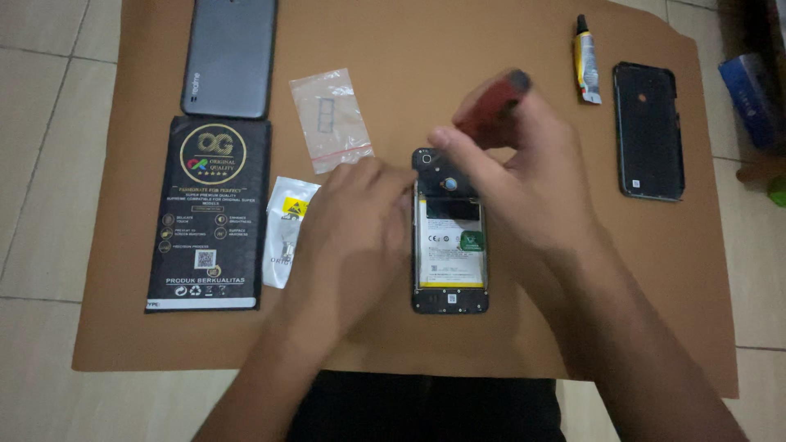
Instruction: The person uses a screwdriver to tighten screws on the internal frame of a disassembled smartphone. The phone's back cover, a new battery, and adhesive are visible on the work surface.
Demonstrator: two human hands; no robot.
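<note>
An opened phone (449, 270) lies face down in the middle of a brown cardboard sheet (491, 49), its battery and inner frame showing. My left hand (356, 221) rests against the phone's left edge and steadies it. My right hand (516, 176) grips a red-handled screwdriver (491, 106) upright, its tip hidden by my fingers over the phone's top end near the camera.
A black back cover (648, 131) lies at the right, a small glue tube (585, 61) above it. At the left are a grey phone (230, 56), a black flat package (209, 214), a clear zip bag (331, 119) and a white pouch (288, 229). Tiled floor surrounds the cardboard.
</note>
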